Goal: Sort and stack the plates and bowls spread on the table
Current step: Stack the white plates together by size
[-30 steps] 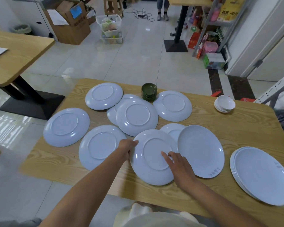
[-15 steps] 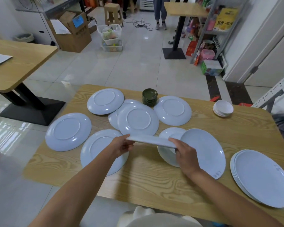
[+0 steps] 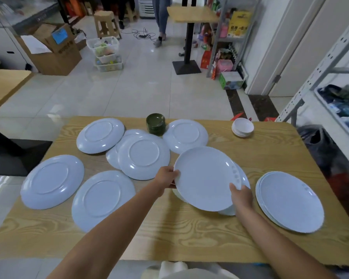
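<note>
Nearest us, over the front half of the desk, our left hand and right hand hold one plate by opposite rims. The fingers of both hands are clenched on it: the left ones close on the left edge; the right thumb lies on the near right rim, the rest hidden beneath.

A second ago this plate lay face down on the desk between our hands; half a second ago it was lifted edge-on, in mid-turn; now it is face up, slightly tilted and clear of the desk. It has also moved right, over the upright plates lying just beneath it; bare wood shows where it lay.

We judge the flip done; what remains for this plate is setting it down, on those beneath or on the tall stack just to the right. Further left and back, the face-down plates lie as they did, one of them overlapping another; each will likely need the same turn. At the far edge the green bowls and the white bowls stand stacked, unmoved.
</note>
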Demonstrator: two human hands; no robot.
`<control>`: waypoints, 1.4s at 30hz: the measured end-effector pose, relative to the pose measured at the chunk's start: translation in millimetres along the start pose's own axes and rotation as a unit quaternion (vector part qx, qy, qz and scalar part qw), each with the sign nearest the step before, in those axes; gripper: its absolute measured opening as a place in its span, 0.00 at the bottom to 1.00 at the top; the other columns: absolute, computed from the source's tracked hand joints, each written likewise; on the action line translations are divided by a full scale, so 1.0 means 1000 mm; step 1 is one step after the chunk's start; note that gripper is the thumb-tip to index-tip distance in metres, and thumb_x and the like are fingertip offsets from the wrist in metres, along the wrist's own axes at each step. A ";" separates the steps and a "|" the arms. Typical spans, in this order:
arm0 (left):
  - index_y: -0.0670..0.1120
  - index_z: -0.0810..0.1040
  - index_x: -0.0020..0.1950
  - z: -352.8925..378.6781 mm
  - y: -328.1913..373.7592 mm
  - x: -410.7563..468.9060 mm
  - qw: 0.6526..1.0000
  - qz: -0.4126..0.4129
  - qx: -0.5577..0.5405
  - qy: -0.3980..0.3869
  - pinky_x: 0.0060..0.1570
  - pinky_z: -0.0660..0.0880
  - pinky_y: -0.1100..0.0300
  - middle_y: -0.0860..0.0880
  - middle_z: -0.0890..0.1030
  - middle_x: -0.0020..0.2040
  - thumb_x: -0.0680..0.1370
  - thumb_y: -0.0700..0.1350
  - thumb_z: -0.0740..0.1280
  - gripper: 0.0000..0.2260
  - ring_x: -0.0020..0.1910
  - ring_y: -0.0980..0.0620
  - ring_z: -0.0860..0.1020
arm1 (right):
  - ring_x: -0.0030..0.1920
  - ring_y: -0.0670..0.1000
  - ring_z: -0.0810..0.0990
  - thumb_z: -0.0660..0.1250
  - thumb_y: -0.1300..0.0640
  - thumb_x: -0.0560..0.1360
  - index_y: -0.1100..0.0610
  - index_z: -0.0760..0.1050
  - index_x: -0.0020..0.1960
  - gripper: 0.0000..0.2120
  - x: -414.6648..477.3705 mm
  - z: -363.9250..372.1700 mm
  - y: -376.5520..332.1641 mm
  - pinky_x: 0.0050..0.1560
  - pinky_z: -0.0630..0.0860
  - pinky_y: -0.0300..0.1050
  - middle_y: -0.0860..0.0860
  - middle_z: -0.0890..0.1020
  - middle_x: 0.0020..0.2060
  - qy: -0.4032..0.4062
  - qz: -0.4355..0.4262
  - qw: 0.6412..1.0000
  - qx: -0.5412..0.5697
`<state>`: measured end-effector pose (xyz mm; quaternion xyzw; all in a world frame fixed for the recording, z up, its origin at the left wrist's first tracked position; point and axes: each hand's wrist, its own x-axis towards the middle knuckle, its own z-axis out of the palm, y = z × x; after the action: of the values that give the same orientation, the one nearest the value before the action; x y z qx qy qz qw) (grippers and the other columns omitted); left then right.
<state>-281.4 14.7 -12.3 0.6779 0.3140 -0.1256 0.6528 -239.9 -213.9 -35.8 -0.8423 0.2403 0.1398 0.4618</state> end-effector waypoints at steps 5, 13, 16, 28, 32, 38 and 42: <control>0.32 0.77 0.55 0.046 0.010 0.011 0.999 -0.028 0.017 0.019 0.44 0.79 0.53 0.42 0.77 0.43 0.79 0.38 0.63 0.10 0.42 0.44 0.77 | 0.48 0.62 0.80 0.63 0.59 0.74 0.66 0.75 0.59 0.16 0.022 -0.024 0.022 0.51 0.79 0.54 0.59 0.78 0.44 -0.028 0.066 0.995 -0.074; 0.38 0.78 0.43 0.076 0.016 0.032 0.990 0.006 0.125 0.063 0.48 0.81 0.48 0.42 0.77 0.40 0.80 0.41 0.60 0.10 0.38 0.42 0.79 | 0.38 0.56 0.77 0.61 0.57 0.73 0.61 0.75 0.53 0.12 0.040 -0.038 0.043 0.32 0.69 0.41 0.56 0.78 0.39 -0.094 0.052 0.980 -0.168; 0.42 0.76 0.39 0.082 0.018 0.036 0.984 0.005 0.157 0.084 0.50 0.80 0.49 0.44 0.77 0.39 0.80 0.42 0.58 0.13 0.40 0.44 0.78 | 0.39 0.53 0.76 0.60 0.56 0.74 0.59 0.72 0.47 0.07 0.039 -0.047 0.038 0.33 0.68 0.41 0.52 0.76 0.37 -0.103 0.012 0.966 -0.235; 0.41 0.79 0.52 0.076 0.006 0.052 0.973 -0.029 0.182 0.140 0.50 0.70 0.58 0.45 0.77 0.51 0.81 0.43 0.56 0.12 0.52 0.45 0.76 | 0.56 0.53 0.78 0.55 0.57 0.78 0.55 0.75 0.55 0.12 0.061 -0.046 -0.001 0.46 0.68 0.42 0.51 0.80 0.55 -0.079 -0.127 0.843 -0.517; 0.42 0.68 0.71 0.055 -0.008 0.053 0.947 -0.110 0.240 0.184 0.69 0.63 0.52 0.39 0.68 0.70 0.80 0.49 0.59 0.21 0.70 0.41 0.65 | 0.53 0.56 0.78 0.54 0.59 0.77 0.56 0.71 0.43 0.08 0.067 -0.027 -0.025 0.45 0.69 0.44 0.54 0.80 0.52 -0.074 -0.197 0.866 -0.454; 0.45 0.63 0.73 0.032 -0.022 0.045 0.944 -0.175 0.250 0.128 0.70 0.58 0.52 0.39 0.54 0.74 0.78 0.51 0.64 0.25 0.73 0.40 0.54 | 0.68 0.54 0.65 0.55 0.53 0.80 0.55 0.68 0.68 0.18 0.066 0.029 -0.058 0.65 0.66 0.49 0.52 0.70 0.66 -0.143 -0.327 0.846 -0.396; 0.45 0.55 0.76 0.029 -0.024 0.040 0.948 -0.204 0.218 0.113 0.72 0.59 0.48 0.41 0.52 0.75 0.76 0.53 0.68 0.34 0.74 0.40 0.54 | 0.71 0.57 0.60 0.54 0.46 0.80 0.55 0.63 0.71 0.23 0.066 0.064 -0.076 0.73 0.55 0.52 0.55 0.65 0.69 -0.152 -0.352 0.787 -0.484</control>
<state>-257.8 -3.9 -58.7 0.7350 0.4819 -0.2439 0.4099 -144.3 -143.1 -46.3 -0.9496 -0.2450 0.1914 0.0414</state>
